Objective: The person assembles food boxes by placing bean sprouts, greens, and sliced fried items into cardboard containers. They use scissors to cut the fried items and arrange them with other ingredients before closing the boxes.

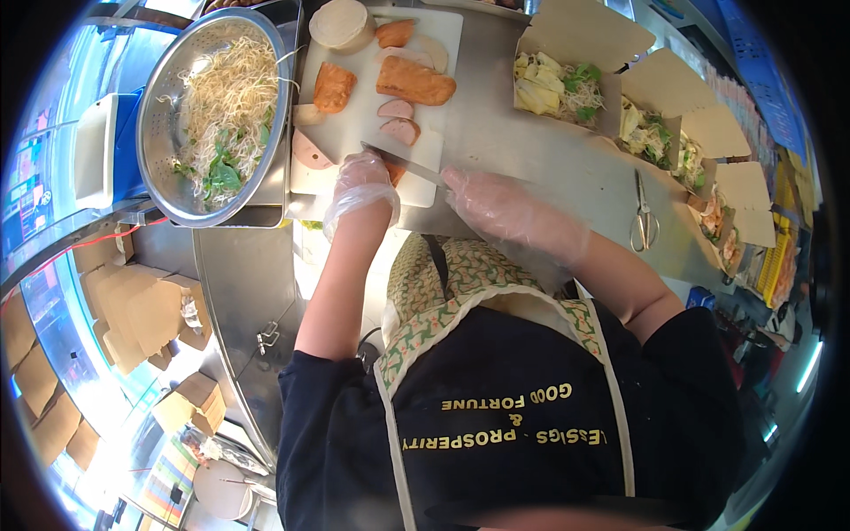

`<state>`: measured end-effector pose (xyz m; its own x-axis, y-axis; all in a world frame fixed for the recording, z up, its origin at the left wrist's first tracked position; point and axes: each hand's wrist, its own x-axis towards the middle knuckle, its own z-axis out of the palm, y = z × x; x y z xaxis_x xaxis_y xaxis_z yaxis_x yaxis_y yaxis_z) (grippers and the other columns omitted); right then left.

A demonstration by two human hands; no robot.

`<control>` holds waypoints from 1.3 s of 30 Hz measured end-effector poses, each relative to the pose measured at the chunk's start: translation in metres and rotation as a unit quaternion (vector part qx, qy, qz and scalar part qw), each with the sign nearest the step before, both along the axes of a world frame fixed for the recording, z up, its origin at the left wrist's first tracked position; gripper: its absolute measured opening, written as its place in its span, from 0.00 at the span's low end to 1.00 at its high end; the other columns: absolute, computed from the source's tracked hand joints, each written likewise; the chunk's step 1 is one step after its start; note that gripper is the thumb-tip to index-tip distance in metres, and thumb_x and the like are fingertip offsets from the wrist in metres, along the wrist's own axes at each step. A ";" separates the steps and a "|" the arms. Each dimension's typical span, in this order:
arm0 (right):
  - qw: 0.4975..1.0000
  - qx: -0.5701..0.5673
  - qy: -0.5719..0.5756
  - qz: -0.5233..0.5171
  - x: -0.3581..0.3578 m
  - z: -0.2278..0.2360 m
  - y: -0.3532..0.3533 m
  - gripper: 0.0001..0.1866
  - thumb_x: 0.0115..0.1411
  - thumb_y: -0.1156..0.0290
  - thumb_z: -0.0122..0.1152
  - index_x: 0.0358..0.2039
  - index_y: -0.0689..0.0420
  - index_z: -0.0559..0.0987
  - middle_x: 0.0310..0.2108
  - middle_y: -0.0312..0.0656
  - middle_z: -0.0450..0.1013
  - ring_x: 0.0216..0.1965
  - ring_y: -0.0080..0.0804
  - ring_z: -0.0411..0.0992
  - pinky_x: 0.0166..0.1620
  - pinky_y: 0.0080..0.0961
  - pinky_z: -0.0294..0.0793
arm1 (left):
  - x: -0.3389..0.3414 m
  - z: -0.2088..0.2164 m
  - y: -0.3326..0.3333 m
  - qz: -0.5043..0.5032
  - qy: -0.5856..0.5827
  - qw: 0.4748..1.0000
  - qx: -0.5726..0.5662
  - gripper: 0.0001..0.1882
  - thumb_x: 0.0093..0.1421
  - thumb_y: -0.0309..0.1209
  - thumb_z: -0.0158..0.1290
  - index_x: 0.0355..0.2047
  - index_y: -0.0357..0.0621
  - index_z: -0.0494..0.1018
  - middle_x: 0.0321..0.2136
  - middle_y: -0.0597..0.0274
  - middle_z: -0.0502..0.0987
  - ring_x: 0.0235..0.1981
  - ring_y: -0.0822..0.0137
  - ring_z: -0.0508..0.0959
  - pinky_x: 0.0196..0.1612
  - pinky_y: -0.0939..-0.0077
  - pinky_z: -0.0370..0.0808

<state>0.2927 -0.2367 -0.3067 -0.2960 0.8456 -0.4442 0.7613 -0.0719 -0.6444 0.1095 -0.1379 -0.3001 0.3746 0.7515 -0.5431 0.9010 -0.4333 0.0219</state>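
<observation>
My right hand point(509, 208), in a clear plastic glove, grips a knife point(409, 162) whose blade slants left across the white cutting board point(434, 146). My left hand point(363, 177), gloved as well, is closed by the blade's tip, its fingers against a browned piece of meat loaf point(396, 173) partly hidden by hand and blade. Farther up the board lie browned chunks of meat loaf point(416, 81), two pink slices point(400, 132) and a pale round loaf point(342, 25). A larger pink cut piece point(310, 150) rests left of my left hand.
A metal colander point(152, 133) of bean sprouts and green leaves stands left of the board. Open cardboard boxes point(580, 40) with sprouts, herbs and other food line the right side. Scissors point(645, 221) lie on the steel counter point(496, 133). Folded cartons point(146, 310) are at lower left.
</observation>
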 end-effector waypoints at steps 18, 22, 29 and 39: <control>0.987 0.099 -0.081 -0.094 0.010 0.008 0.010 0.14 0.69 0.64 0.44 0.51 0.55 0.69 0.31 0.53 0.77 0.34 0.54 0.76 0.36 0.48 0.76 | 0.000 -0.009 0.024 0.197 -0.246 0.944 0.094 0.33 0.51 0.39 0.66 0.55 0.41 0.68 0.48 0.43 0.75 0.52 0.46 0.75 0.56 0.56 0.73; 0.994 0.102 -0.020 -0.034 0.013 0.013 -0.018 0.12 0.68 0.63 0.46 0.44 0.57 0.69 0.31 0.53 0.76 0.33 0.54 0.76 0.36 0.48 0.75 | -0.046 -0.006 0.032 0.237 -0.142 0.951 0.137 0.29 0.58 0.39 0.58 0.56 0.39 0.65 0.49 0.43 0.74 0.51 0.45 0.75 0.53 0.57 0.74; 0.998 0.042 -0.049 -0.020 0.002 -0.037 -0.007 0.12 0.68 0.62 0.45 0.40 0.59 0.69 0.33 0.51 0.75 0.36 0.53 0.75 0.39 0.47 0.75 | -0.032 -0.033 0.076 0.174 0.033 0.977 0.119 0.21 0.60 0.30 0.56 0.53 0.37 0.71 0.49 0.48 0.78 0.51 0.54 0.79 0.50 0.67 0.79; 0.978 0.144 0.077 -0.132 0.017 -0.001 -0.001 0.10 0.64 0.69 0.55 0.41 0.60 0.67 0.30 0.57 0.71 0.32 0.56 0.73 0.33 0.47 0.70 | -0.044 -0.049 0.007 -0.023 -0.407 0.828 0.385 0.29 0.50 0.26 0.63 0.53 0.49 0.69 0.50 0.49 0.69 0.45 0.48 0.76 0.45 0.58 0.78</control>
<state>0.3099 -0.2374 -0.3077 -0.0955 0.9850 -0.1434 0.6333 -0.0510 -0.7722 0.0659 -0.1309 -0.3490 0.4193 0.7324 0.5365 0.7054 -0.6348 0.3153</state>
